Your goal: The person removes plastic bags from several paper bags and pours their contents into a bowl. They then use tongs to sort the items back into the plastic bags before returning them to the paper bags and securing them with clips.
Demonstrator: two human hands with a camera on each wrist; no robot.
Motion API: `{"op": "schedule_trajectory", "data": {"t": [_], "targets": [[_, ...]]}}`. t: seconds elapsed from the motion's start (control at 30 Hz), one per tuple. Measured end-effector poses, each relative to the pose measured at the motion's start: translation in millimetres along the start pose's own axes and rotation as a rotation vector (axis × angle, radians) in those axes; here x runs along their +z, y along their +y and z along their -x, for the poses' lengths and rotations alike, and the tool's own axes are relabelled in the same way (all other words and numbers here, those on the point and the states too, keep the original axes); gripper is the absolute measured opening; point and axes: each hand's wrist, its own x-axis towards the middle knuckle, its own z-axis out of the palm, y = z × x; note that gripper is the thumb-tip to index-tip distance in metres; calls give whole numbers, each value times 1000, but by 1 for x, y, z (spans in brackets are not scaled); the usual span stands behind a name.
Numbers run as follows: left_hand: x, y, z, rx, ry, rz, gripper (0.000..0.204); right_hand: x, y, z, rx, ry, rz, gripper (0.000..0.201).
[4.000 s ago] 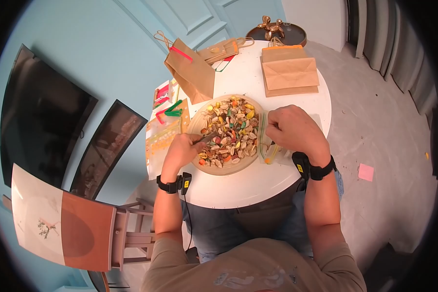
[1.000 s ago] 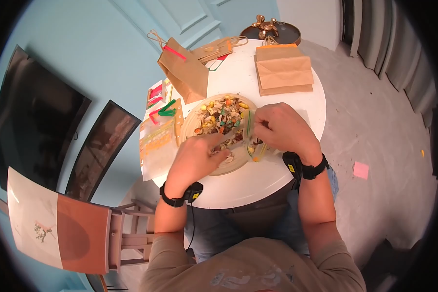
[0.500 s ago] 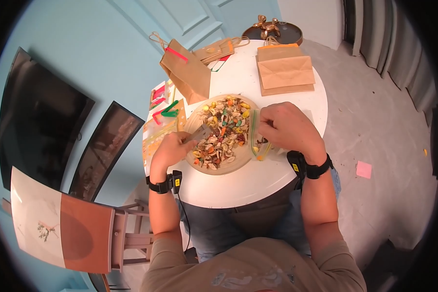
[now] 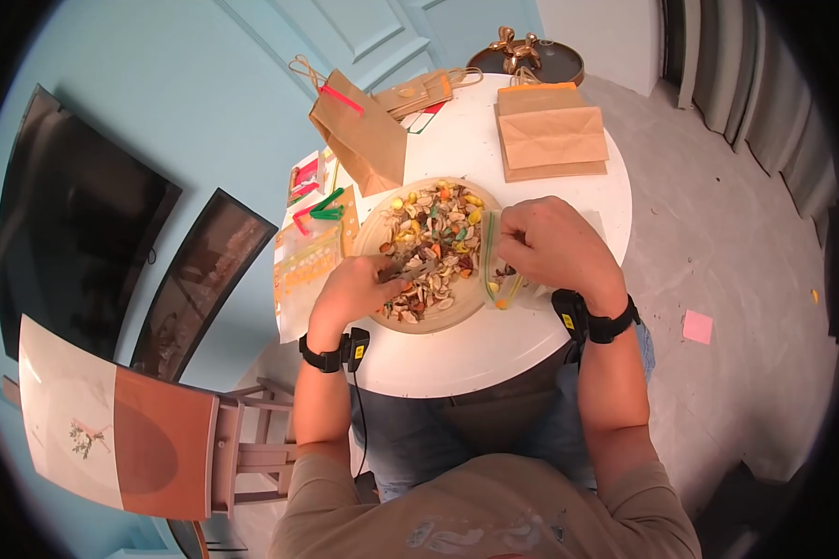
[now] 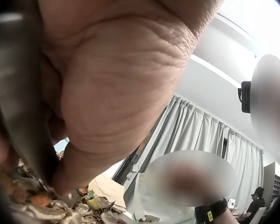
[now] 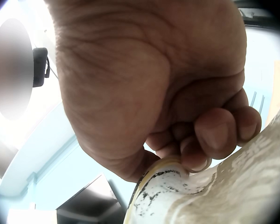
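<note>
A round, light tan tray (image 4: 379, 318) holds a heap of potpourri (image 4: 438, 233), with dried pale, brown, yellow, orange and green pieces. Over its near left part, my left hand (image 4: 347, 293) grips a grey metal utensil (image 5: 18, 88), a curved band in the left wrist view. Its far end (image 4: 421, 269) is down among the pieces; I cannot tell its exact kind. At the tray's right side, my right hand (image 4: 555, 240) pinches the mouth of a clear zip bag (image 4: 503, 291) between thumb and fingers. The bag stands spread toward the tray, with a few pieces inside.
A tall brown paper bag (image 4: 368, 140) stands behind the tray, and a folded one (image 4: 555, 140) lies back right. Left are green and pink strips (image 4: 326, 207) and a clear bag of small orange pieces (image 4: 309, 268). The round white table (image 4: 438, 368) curves in front.
The left hand reached toward the bag's mouth a second ago, then drew back left; now it has moved slightly right, utensil tip lowered into the potpourri. The right hand keeps its hold on the bag.
</note>
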Motion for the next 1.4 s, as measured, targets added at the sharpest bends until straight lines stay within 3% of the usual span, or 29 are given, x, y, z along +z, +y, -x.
{"op": "schedule_trajectory", "data": {"t": [0.6, 1.0, 1.1, 1.3, 1.4], "targets": [[18, -13, 0, 54, 113, -2, 26, 0, 0, 0, 9, -15, -2, 18], [-10, 18, 29, 14, 165, 36, 33, 6, 7, -1, -32, 4, 5, 20], [-15, 32, 34, 63, 177, 22, 32, 6, 7, -1, -21, -11, 39, 20], [-1, 70, 21, 391, 256, -12, 29, 4, 5, 0, -6, 9, 12, 19], [3, 98, 15, 360, 200, -65, 36, -1, 4, 1, 20, 22, -14, 19]]}}
